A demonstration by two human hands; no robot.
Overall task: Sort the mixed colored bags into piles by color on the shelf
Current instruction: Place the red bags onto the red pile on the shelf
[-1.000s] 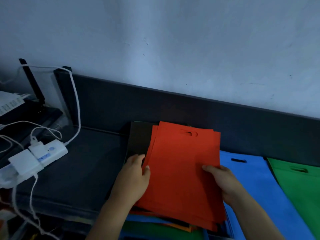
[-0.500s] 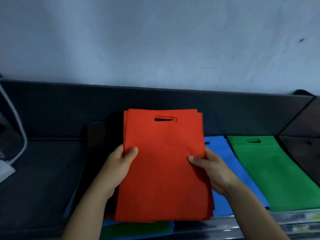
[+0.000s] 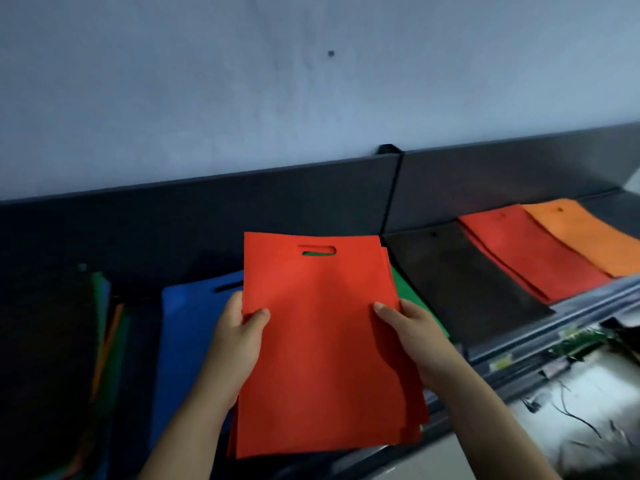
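I hold a stack of red bags [image 3: 325, 341] in both hands, lifted clear above the shelf [image 3: 519, 344]. My left hand [image 3: 239, 341] grips the stack's left edge and my right hand [image 3: 412, 327] grips its right edge; on each side the thumb lies on the top face and the fingers are hidden beneath, so both hands are clamped on the stack. Sorting is partly complete. On the shelf from left to right lie a blue pile [image 3: 187, 341], a green pile [image 3: 412, 292] mostly hidden behind the stack I hold, a black pile [image 3: 464, 285], a red pile [image 3: 533, 251] and an orange pile [image 3: 585, 233], each laid flat side by side. The stack in my hands belongs, by colour, on the red pile, which lies well to the right of my right hand; that placement is not yet done. At the far left a mixed heap [image 3: 100, 341] shows green, blue and orange edges among dark layers, so unsorted bags remain. How many it holds I cannot tell.
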